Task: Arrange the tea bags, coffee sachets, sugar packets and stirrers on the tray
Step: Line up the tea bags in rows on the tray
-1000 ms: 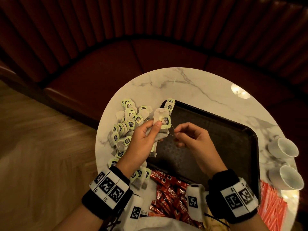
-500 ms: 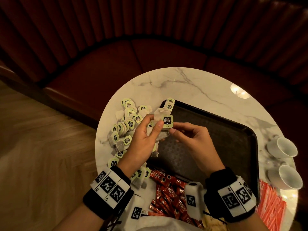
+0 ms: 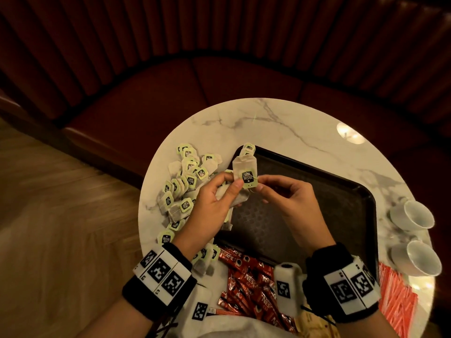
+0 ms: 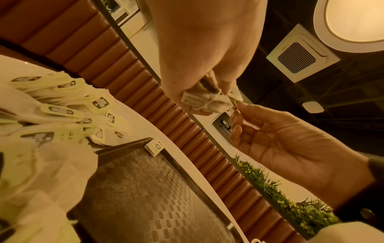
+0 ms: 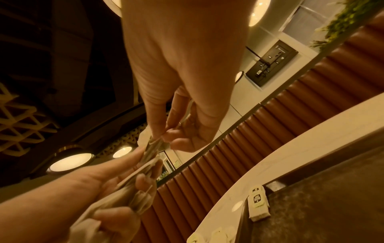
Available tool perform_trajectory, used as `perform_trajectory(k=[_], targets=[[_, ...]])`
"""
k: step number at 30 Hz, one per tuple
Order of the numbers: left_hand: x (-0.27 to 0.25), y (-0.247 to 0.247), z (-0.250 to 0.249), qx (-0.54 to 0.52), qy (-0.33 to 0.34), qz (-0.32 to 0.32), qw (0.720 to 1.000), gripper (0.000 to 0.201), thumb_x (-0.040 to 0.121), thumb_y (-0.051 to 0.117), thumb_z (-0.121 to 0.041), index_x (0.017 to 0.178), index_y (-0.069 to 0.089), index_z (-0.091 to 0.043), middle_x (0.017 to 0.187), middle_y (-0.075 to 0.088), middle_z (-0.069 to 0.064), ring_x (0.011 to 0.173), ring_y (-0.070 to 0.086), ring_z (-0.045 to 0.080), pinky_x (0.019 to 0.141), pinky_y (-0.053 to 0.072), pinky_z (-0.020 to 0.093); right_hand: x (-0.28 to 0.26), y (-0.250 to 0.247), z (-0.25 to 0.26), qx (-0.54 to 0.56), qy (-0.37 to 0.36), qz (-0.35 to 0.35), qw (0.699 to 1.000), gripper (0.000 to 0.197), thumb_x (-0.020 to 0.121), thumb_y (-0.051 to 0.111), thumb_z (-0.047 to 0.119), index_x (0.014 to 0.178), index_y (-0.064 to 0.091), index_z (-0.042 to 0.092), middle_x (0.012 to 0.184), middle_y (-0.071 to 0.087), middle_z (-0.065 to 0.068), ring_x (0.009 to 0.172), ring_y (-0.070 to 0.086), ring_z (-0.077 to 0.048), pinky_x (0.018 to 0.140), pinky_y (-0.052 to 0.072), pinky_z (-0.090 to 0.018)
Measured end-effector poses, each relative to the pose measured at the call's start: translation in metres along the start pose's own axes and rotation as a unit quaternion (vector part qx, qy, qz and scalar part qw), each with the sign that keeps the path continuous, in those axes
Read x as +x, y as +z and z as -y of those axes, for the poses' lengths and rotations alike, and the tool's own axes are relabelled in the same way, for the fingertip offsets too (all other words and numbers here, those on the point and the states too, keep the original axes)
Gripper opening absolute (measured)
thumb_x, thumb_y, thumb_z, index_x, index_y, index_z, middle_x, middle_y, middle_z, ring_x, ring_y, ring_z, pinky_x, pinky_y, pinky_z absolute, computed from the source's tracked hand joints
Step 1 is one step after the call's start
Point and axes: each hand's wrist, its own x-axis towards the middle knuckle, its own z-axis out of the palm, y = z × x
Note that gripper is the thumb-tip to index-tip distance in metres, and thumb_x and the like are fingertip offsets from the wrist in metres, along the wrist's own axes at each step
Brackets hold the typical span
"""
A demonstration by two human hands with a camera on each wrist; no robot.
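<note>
over the tray (image 3: pixel 341 203), the left hand (image 3: pixel 214 203) is gripping tea bags (image 3: pixel 245 175); only the left wrist view is showing the right hand (image 4: pixel 290 148) pinching their string.

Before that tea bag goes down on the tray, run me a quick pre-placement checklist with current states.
1. Left hand grips the tea bag: ok.
2. Right hand fingers pinch at the tag's string: ok.
3. String free of tangles: cannot tell.
4. Tray has bare floor below the hands: ok.
5. Row started: one tea bag on the tray's far corner: ok.
6. Left hand holds only one bag: not ok, more bunched in the palm.
</note>
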Motion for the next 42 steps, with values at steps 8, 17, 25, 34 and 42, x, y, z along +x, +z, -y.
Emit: perform_trajectory(k=[8,17,25,34,42], targets=[[-0.003,0.002,-0.003,-0.049,-0.019,-0.002,0.999,0.012,0.094,0.057,-0.025,0.090,0.068,-0.027,0.085,0.071,-0.005,0.072,0.065,0.002,0.056,0.046,0.010,-0.002,0.003,-0.002,0.014,0.018,0.046,0.999,0.028,0.082,0.072,0.022,0.110,0.074,0.017,0.104,0.075,0.004,0.094,0.069,-0.007,0.077,0.052,-0.018],[-0.002,-0.001,-0.003,-0.016,-0.013,0.040,0.999,0.013,0.093,0.057,-0.022,0.096,0.067,-0.015,0.090,0.072,-0.013,0.086,0.066,0.000,0.075,0.049,0.014,0.001,-0.004,0.004,0.058,0.007,0.077,0.995,0.033,0.083,0.066,0.021,0.114,0.072,0.030,0.117,0.070,-0.004,0.112,0.065,-0.014,0.095,0.051,-0.027],[-0.003,0.000,0.000,0.036,0.018,0.078,0.996,0.011,0.095,0.057,-0.015,0.096,0.067,-0.008,0.092,0.068,-0.010,0.091,0.061,-0.008,0.081,0.043,0.007,0.003,-0.006,0.012,0.111,-0.002,0.024,0.994,0.024,0.085,0.060,0.018,0.094,0.079,0.029,0.107,0.076,-0.001,0.103,0.069,-0.012,0.082,0.054,-0.019],[-0.004,-0.002,-0.004,0.058,-0.003,0.094,0.994,0.024,0.091,0.052,-0.039,0.089,0.065,-0.018,0.083,0.066,-0.016,0.086,0.062,-0.003,0.077,0.045,0.013,0.002,-0.003,0.008,0.109,-0.007,0.014,0.994,0.024,0.081,0.066,0.016,0.101,0.077,0.023,0.109,0.075,-0.001,0.106,0.070,-0.017,0.081,0.057,-0.021],[0.000,-0.001,0.000,0.038,0.042,-0.018,0.998,0.012,0.095,0.059,-0.016,0.098,0.067,-0.010,0.101,0.065,0.010,0.094,0.065,0.013,0.076,0.052,0.018,0.000,-0.003,0.007,0.029,-0.027,0.030,0.999,0.020,0.087,0.067,0.007,0.103,0.073,0.018,0.104,0.076,0.001,0.097,0.071,-0.015,0.075,0.056,-0.021]])
